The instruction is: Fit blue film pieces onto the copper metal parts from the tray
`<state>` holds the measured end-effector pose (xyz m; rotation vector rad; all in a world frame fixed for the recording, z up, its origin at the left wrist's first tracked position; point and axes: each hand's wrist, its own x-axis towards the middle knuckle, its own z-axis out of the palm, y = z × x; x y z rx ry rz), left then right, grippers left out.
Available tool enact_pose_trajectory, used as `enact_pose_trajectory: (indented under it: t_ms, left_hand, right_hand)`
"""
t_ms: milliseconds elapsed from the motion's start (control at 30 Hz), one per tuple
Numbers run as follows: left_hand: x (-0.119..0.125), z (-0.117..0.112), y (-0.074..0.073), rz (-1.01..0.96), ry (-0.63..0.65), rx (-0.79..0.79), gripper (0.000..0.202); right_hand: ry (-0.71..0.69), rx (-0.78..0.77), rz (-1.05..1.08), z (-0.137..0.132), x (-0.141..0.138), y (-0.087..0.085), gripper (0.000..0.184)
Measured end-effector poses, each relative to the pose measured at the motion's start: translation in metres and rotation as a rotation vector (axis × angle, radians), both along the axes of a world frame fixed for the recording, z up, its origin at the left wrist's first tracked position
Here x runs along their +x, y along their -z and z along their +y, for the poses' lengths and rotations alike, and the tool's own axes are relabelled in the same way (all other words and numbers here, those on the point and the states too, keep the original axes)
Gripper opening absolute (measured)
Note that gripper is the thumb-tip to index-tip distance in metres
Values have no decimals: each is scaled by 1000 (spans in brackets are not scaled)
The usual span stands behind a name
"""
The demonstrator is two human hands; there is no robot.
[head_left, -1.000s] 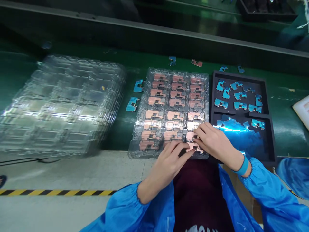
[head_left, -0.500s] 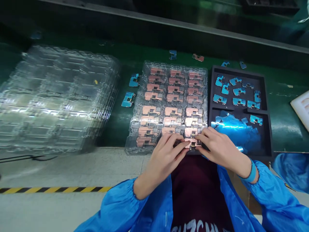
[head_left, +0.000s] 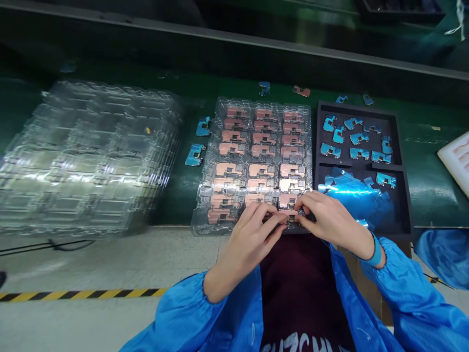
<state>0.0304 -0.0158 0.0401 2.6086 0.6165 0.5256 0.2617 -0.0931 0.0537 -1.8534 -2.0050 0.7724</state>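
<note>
A copper-coloured circuit board [head_left: 292, 218] sits at the near right corner of the clear plastic tray [head_left: 200, 228]. My left hand [head_left: 251, 237] pinches its left end between thumb and fingers. At the board's right end, the bent fingers and thumb of my right hand [head_left: 328, 217] grip it. Rows of similar copper-faced boards [head_left: 261, 170] fill the tray's pockets. My left fingers partly cover the near middle pockets. Whether the held board is fully seated in its pocket, I cannot tell.
To the right, a black tray [head_left: 406, 205] holds several blue-film-covered boards [head_left: 359, 153] and a pile of blue film pieces [head_left: 357, 198]. Stacked clear trays [head_left: 84, 156] stand at left. Loose blue boards [head_left: 195, 154] lie between, and a copper board [head_left: 301, 91] lies behind.
Both hands stay at the same board, which looks slightly tilted now. My right fingers have curled in a little more. The whole view has shifted slightly.
</note>
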Motion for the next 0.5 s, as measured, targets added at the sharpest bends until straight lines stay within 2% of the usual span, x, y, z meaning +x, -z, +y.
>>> enact_pose_trajectory:
  t_ms: [133, 367, 500]
  left_hand:
    - [1, 2, 0, -23, -13, 10, 12]
    - [7, 16, 6, 30, 2, 190, 22]
    - [7, 19, 6, 37, 8, 191, 23]
  right_hand:
    - [-13, -27, 33, 3, 1, -1, 9]
    - [-34, -77, -10, 8, 1, -3, 4]
    - [-8, -107, 21, 11, 1, -7, 6]
